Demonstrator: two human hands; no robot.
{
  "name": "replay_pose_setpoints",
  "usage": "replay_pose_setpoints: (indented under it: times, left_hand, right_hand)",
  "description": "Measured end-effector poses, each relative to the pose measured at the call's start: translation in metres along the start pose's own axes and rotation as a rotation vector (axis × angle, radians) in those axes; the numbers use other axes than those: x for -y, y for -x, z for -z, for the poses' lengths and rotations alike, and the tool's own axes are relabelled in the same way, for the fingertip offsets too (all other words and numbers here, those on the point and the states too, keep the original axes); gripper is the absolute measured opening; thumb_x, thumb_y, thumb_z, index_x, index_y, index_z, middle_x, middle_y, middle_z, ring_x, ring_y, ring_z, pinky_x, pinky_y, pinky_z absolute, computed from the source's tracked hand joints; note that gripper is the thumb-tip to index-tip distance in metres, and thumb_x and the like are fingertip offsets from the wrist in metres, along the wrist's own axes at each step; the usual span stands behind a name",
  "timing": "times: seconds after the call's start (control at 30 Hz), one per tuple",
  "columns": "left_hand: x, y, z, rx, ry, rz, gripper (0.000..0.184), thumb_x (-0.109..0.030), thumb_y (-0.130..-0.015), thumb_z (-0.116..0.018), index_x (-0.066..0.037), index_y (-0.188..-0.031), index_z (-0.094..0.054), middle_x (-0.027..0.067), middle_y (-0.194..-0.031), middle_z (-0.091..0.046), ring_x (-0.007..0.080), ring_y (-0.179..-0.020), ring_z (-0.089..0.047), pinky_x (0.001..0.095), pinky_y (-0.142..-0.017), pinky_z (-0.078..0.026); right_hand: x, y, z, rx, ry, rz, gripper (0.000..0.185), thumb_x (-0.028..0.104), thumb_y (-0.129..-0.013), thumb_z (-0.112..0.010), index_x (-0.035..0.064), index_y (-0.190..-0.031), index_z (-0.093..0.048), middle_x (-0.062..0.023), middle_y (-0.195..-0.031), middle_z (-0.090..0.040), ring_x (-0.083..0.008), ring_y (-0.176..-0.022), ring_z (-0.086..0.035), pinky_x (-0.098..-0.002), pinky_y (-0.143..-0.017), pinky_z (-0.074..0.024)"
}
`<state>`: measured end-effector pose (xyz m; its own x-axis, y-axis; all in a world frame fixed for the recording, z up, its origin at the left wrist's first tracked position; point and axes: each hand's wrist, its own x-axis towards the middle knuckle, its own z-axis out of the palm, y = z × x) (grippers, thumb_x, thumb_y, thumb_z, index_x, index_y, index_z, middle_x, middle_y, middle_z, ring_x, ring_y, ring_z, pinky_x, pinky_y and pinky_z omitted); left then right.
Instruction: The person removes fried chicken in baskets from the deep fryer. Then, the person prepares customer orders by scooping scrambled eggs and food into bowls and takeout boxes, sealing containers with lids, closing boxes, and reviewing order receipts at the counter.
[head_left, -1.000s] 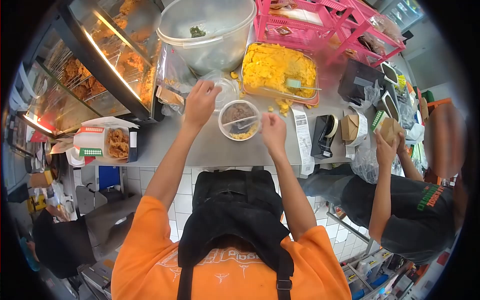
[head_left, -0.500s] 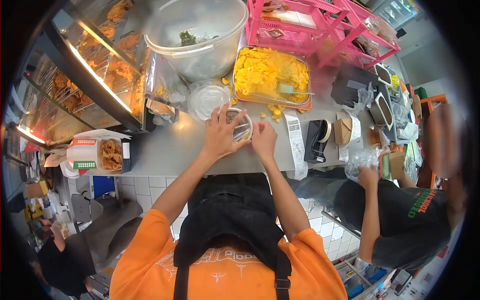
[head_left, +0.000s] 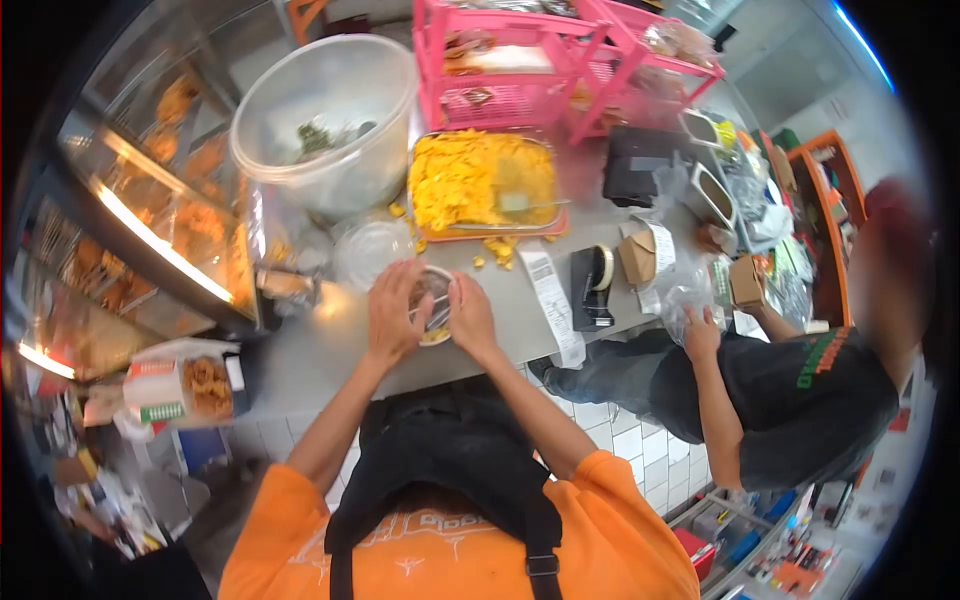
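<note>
Left hand [head_left: 395, 312] and right hand [head_left: 470, 317] were clamped together on a round bowl [head_left: 437, 343], one on each side, the left fingers spread and curved over its rim and the right fingers bent against the opposite edge. The bowl was on the metal counter [head_left: 415, 376], on the near side of the tray [head_left: 490, 233] heaped with yellow food, toward that tray's left end. Brown and yellow food showed in it, under a glossy streak; whether a lid was seated there, I could not tell.

See-through round lids [head_left: 370, 255] were to the left of the tray and slightly nearer, close to the left hand. Left of the tray, too, stood a large plastic tub [head_left: 365, 187] with some greens inside. Yellow scraps [head_left: 499, 252] were scattered just before the tray. To its right and nearer were a printed receipt [head_left: 553, 308], a tape dispenser [head_left: 590, 297] and a folded brown carton [head_left: 637, 258]. Pink racks [head_left: 490, 108] rose behind the tray. Well to its right, a co-worker's hand [head_left: 702, 338] touched a plastic bag [head_left: 688, 297].
</note>
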<state>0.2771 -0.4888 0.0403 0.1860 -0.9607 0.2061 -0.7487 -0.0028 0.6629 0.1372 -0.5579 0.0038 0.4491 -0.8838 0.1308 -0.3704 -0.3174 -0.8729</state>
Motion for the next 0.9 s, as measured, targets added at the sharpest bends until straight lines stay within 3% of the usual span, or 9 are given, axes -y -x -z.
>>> replay_pose_setpoints:
  times: [0.1, 0.3, 0.37, 0.43, 0.47, 0.57, 0.63, 0.77, 0.9]
  left_hand:
    - [-0.017, 0.013, -0.001, 0.010, -0.311, -0.096, 0.067, -0.034, -0.084, -0.062, -0.014, -0.145, -0.046, 0.0098, -0.151, -0.043, 0.0290, -0.140, -0.039, 0.0530, -0.111, -0.028]
    - [-0.018, -0.020, 0.007, 0.141, -0.218, -0.039, 0.070, -0.038, -0.082, -0.062, -0.018, -0.146, -0.044, 0.0089, -0.150, -0.042, 0.0300, -0.141, -0.036, 0.0565, -0.110, -0.025]
    - [-0.029, -0.016, 0.006, 0.279, -0.307, 0.045, 0.062, -0.042, -0.081, -0.063, -0.023, -0.140, -0.052, 0.0085, -0.146, -0.044, 0.0317, -0.141, -0.036, 0.0673, -0.103, -0.028]
    - [-0.024, -0.009, -0.004, 0.225, -0.344, -0.177, 0.056, -0.043, -0.082, -0.063, -0.025, -0.135, -0.057, 0.0092, -0.143, -0.046, 0.0329, -0.139, -0.036, 0.0697, -0.100, -0.028]
    - [-0.021, -0.016, -0.009, 0.156, -0.397, -0.328, 0.050, -0.044, -0.083, -0.063, -0.026, -0.129, -0.062, 0.0098, -0.140, -0.048, 0.0342, -0.137, -0.036, 0.0720, -0.096, -0.029]
    - [-0.032, -0.018, -0.013, 0.279, -0.396, -0.134, 0.043, -0.047, -0.084, -0.062, -0.025, -0.121, -0.066, 0.0115, -0.135, -0.050, 0.0378, -0.131, -0.037, 0.0705, -0.097, -0.029]
    - [-0.031, -0.026, -0.024, 0.364, -0.473, -0.101, 0.042, -0.048, -0.085, -0.062, -0.023, -0.118, -0.066, 0.0123, -0.134, -0.051, 0.0419, -0.127, -0.038, 0.0690, -0.097, -0.030]
    - [-0.047, -0.032, -0.024, 0.323, -0.503, -0.038, 0.044, -0.048, -0.086, -0.062, -0.022, -0.121, -0.064, 0.0122, -0.132, -0.053, 0.0393, -0.126, -0.042, 0.0653, -0.097, -0.032]
    - [-0.041, -0.031, -0.033, -0.104, -0.496, -0.163, 0.039, -0.042, -0.093, -0.055, -0.019, -0.123, -0.063, 0.0097, -0.136, -0.053, 0.0284, -0.124, -0.049, 0.0533, -0.097, -0.037]
  right_hand:
    - [0.015, 0.016, -0.003, -0.208, 0.187, 0.111, 0.040, 0.021, -0.101, -0.043, 0.0078, -0.139, -0.048, -0.0198, -0.120, -0.062, -0.0385, -0.111, -0.058, -0.0464, -0.095, -0.0446]
    - [-0.005, 0.009, 0.004, 0.182, 0.188, -0.103, 0.054, 0.027, -0.102, -0.041, 0.0142, -0.154, -0.030, -0.0190, -0.142, -0.050, -0.0385, -0.126, -0.051, -0.0472, -0.106, -0.0388]
    - [-0.014, 0.023, 0.008, 0.071, 0.108, -0.057, 0.054, 0.031, -0.105, -0.036, 0.0123, -0.154, -0.026, -0.0209, -0.138, -0.052, -0.0368, -0.126, -0.052, -0.0449, -0.106, -0.0392]
    - [-0.016, 0.042, 0.014, -0.397, -0.043, -0.122, 0.051, 0.034, -0.106, -0.030, 0.0078, -0.149, -0.031, -0.0236, -0.130, -0.057, -0.0359, -0.121, -0.056, -0.0435, -0.103, -0.0419]
    - [-0.007, 0.066, 0.037, -0.340, -0.001, -0.255, 0.049, 0.035, -0.106, -0.029, 0.0061, -0.146, -0.033, -0.0233, -0.126, -0.059, -0.0357, -0.116, -0.059, -0.0436, -0.101, -0.0437]
    - [-0.025, 0.197, 0.093, -0.238, 0.291, -0.320, 0.046, 0.036, -0.107, -0.028, 0.0017, -0.127, -0.050, -0.0149, -0.101, -0.070, -0.0289, -0.091, -0.069, -0.0404, -0.084, -0.0525]
    - [-0.075, 0.325, 0.120, -0.360, 0.001, -0.880, 0.051, 0.040, -0.107, -0.028, -0.0002, -0.116, -0.058, -0.0132, -0.087, -0.072, -0.0186, -0.073, -0.070, -0.0311, -0.069, -0.0561]
    - [-0.091, 0.416, 0.134, -0.645, -0.218, -1.165, 0.062, 0.050, -0.106, -0.029, -0.0036, -0.115, -0.059, -0.0155, -0.087, -0.073, -0.0202, -0.072, -0.071, -0.0316, -0.059, -0.0572]
    - [-0.128, 0.459, 0.127, -0.517, -0.218, -1.188, 0.057, 0.045, -0.106, -0.032, -0.0046, -0.118, -0.057, -0.0183, -0.091, -0.073, -0.0226, -0.070, -0.071, -0.0336, -0.061, -0.0570]
